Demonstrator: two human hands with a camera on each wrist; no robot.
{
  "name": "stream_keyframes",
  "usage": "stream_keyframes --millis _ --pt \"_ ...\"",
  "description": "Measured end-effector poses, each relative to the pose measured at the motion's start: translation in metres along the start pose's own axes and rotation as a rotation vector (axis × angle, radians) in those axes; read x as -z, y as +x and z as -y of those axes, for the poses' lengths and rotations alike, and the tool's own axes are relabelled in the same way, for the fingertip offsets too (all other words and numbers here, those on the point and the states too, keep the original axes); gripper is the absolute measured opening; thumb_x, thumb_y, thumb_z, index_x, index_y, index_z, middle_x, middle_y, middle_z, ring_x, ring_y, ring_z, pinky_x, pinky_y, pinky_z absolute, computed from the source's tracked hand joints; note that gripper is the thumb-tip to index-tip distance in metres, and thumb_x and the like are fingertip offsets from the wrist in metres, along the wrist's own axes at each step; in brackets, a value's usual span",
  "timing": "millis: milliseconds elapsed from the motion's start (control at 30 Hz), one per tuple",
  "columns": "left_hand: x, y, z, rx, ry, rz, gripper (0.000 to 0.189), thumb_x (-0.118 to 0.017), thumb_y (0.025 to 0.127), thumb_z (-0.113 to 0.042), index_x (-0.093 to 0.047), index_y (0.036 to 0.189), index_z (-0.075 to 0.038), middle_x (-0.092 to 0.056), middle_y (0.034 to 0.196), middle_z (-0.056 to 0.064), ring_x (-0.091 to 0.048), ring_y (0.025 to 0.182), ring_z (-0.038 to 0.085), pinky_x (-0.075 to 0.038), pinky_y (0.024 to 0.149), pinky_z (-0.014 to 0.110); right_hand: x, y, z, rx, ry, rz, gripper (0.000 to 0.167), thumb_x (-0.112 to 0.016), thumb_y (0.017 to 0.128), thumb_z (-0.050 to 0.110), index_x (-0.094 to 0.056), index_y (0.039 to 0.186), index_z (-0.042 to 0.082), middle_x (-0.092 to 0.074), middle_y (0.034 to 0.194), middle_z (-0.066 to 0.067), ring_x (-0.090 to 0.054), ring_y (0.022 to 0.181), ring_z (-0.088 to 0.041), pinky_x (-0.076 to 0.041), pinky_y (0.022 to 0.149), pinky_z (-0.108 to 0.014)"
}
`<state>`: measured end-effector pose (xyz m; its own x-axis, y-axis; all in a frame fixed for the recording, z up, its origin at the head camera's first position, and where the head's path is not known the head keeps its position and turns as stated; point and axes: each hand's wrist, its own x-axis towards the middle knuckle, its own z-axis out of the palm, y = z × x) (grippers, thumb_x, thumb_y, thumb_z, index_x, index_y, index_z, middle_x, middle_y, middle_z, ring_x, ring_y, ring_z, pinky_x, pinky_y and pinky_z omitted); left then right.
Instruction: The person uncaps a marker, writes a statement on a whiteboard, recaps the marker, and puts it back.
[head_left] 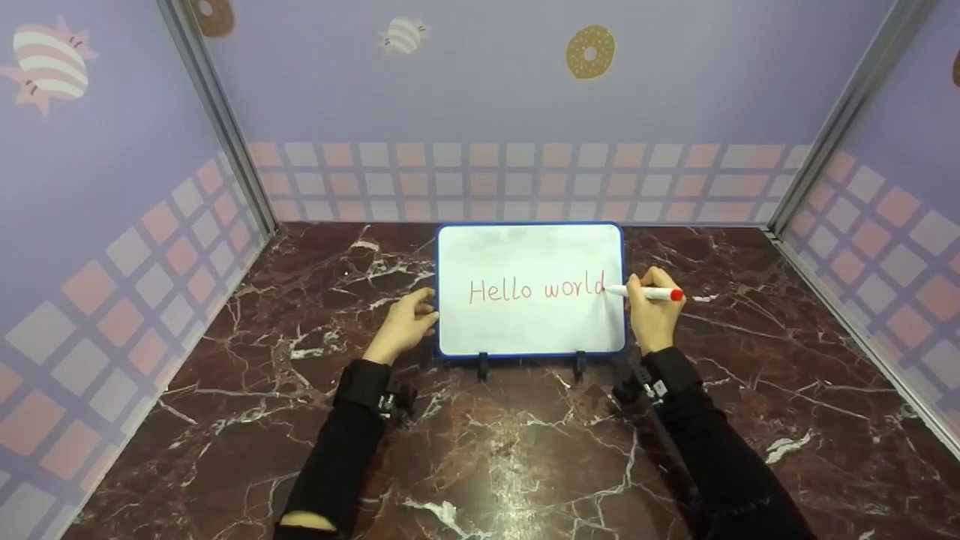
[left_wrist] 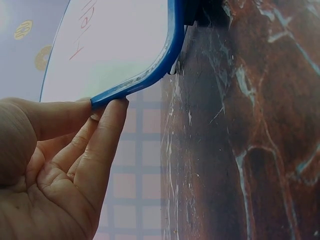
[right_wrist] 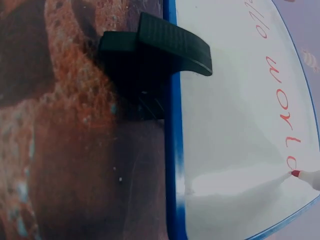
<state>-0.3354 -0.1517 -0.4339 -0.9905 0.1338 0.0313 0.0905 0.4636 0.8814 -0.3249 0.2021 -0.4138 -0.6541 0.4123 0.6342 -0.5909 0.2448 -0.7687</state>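
A whiteboard (head_left: 525, 330) with a blue frame stands upright on the table, "Hello world" written across it in red. At its left edge, my left hand (head_left: 403, 324) pinches the blue frame between thumb and fingers; the left wrist view shows the thumb on the front side and the fingertips (left_wrist: 118, 107) against the edge. My right hand (head_left: 654, 311) grips a white marker (head_left: 646, 292) with a red back end, just past the board's right edge. In the right wrist view, the marker's red tip (right_wrist: 295, 173) is at the last letter, the "d"; the hand itself is out of that view.
Two black stand clips (head_left: 483, 366) hold the board's lower edge, one enlarged as a black clip (right_wrist: 172, 45) in the right wrist view. Beneath is a dark red marbled table (head_left: 487, 465). Purple patterned walls (head_left: 495, 97) rise behind and at both sides.
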Motion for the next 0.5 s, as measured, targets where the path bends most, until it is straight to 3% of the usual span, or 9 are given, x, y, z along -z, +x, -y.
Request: stream_keyframes --millis 200,500 --pt "0.0007 -0.0011 -0.0002 0.007 -0.006 0.013 0.047 -0.052 0.099 0.002 -0.041 0.145 0.004 -0.054 0.132 0.033 -0.058 0.122 0.043 -0.058 0.095 0.044 0.0016 -0.0017 0.0018 0.022 -0.033 0.005 0.028 -0.056 0.085 -0.015 -0.037 0.064 -0.017 -0.045 0.057 0.003 -0.044 0.043 0.001 -0.034 0.041 -0.011" --pt "-0.0007 0.0003 0.0013 0.013 -0.005 0.009 0.047 -0.052 0.099 0.002 -0.041 0.145 0.004 -0.054 0.131 0.033 -0.059 0.121 0.043 -0.058 0.096 0.045 0.0058 0.0046 0.0 -0.041 0.082 -0.029 0.027 -0.058 0.088 -0.011 -0.04 0.071 -0.021 -0.051 0.054 0.003 -0.05 0.044 0.0 -0.041 0.043 -0.013"
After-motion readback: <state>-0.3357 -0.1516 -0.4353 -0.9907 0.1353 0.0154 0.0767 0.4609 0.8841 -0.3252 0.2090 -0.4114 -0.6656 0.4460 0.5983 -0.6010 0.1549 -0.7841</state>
